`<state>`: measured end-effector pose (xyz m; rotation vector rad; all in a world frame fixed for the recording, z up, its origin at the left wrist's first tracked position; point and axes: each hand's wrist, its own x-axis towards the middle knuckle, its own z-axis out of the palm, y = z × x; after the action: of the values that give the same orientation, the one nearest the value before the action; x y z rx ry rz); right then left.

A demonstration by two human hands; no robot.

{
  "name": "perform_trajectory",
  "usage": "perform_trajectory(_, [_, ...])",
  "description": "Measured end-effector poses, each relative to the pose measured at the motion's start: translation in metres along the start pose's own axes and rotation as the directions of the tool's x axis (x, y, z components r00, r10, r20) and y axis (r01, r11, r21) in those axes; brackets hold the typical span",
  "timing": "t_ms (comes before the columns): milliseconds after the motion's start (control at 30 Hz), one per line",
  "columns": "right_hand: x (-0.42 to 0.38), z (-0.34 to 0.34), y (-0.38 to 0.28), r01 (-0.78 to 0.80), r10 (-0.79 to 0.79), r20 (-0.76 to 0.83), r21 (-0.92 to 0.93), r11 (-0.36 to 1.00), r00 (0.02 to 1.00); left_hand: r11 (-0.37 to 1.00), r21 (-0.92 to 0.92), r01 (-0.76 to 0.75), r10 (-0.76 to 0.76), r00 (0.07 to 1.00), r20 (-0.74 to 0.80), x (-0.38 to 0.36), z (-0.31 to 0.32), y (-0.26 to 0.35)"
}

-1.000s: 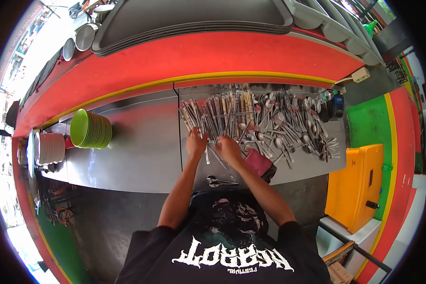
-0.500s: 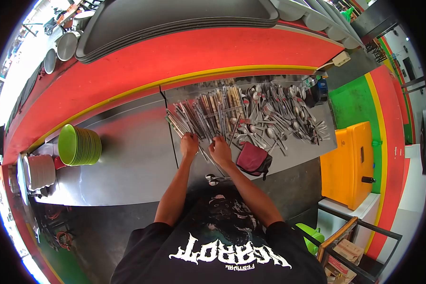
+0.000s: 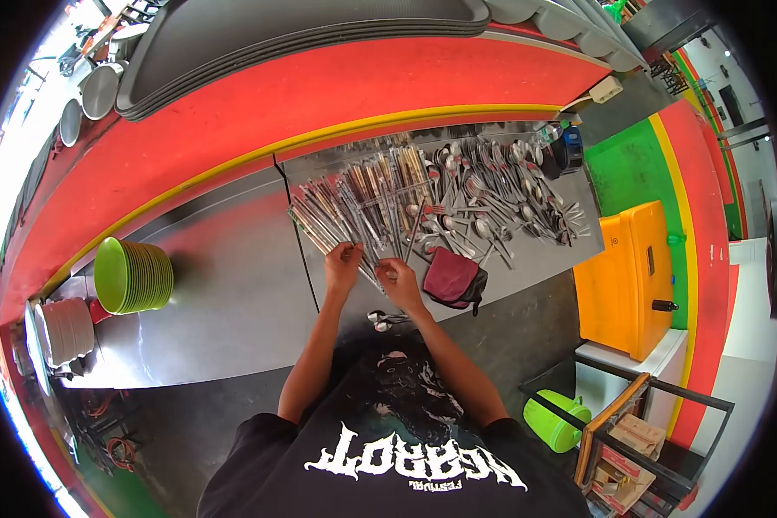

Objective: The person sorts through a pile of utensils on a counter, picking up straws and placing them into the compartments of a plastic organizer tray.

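On the metal counter lies a wide spread of chopsticks (image 3: pixel 367 194), with a heap of spoons and forks (image 3: pixel 509 190) to their right. My left hand (image 3: pixel 344 266) is at the near ends of the leftmost sticks, its fingers bent together; what they grip is too small to make out. Just to its right, my right hand (image 3: pixel 397 281) is curled near the lower stick ends, and its fingertips' contents cannot be made out. A maroon and black pouch (image 3: pixel 451 278) lies right of my right hand. Some spoons (image 3: pixel 387 320) rest at the counter's near edge, below my hands.
Stacked green bowls (image 3: pixel 134 276) and pale plates (image 3: pixel 66 331) stand at the counter's left. Dark trays (image 3: pixel 293 43) rest on the red ledge (image 3: pixel 259 121) behind. A blue and black object (image 3: pixel 566 151) sits at the far right corner. A yellow bin (image 3: pixel 626 281) stands beyond the counter's right end.
The view has shifted slightly. My right hand has moved a little down, away from the sticks' middle, and its fingers are more curled. My left hand stays by the left sticks.
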<state>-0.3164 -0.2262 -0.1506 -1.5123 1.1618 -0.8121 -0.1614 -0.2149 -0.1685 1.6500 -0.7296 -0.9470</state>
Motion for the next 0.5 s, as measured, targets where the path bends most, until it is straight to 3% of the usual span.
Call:
perform_trajectory(67, [-0.001,0.001,0.002,-0.012,0.013,-0.020,0.023,1.000,1.000,0.990,-0.130,0.052,-0.040,0.995,0.094,-0.003,0.005,0.010])
perform_trajectory(167, [0.001,-0.004,0.000,-0.058,0.060,-0.017,0.091,0.994,0.998,0.981,-0.156,0.112,-0.086,0.982,0.169,-0.007,0.010,0.032])
perform_trajectory(267, [0.003,-0.012,-0.011,0.026,-0.027,-0.083,-0.012,1.000,0.996,0.961,-0.214,0.177,-0.128,0.966,0.224,-0.005,0.017,0.036])
perform_trajectory(367, [0.005,-0.019,-0.016,0.046,-0.052,-0.090,-0.060,0.997,0.995,0.985,-0.098,0.143,-0.116,0.964,0.241,-0.003,0.020,0.039])
perform_trajectory(467, [0.007,-0.024,-0.015,-0.013,0.013,-0.048,-0.004,1.000,0.999,0.997,0.074,-0.036,0.018,0.974,0.225,-0.004,0.022,0.048])
perform_trajectory(500, [0.007,-0.025,-0.012,-0.090,0.092,-0.030,0.056,0.994,0.995,0.998,0.066,-0.019,0.005,0.979,0.202,-0.001,0.023,0.046])
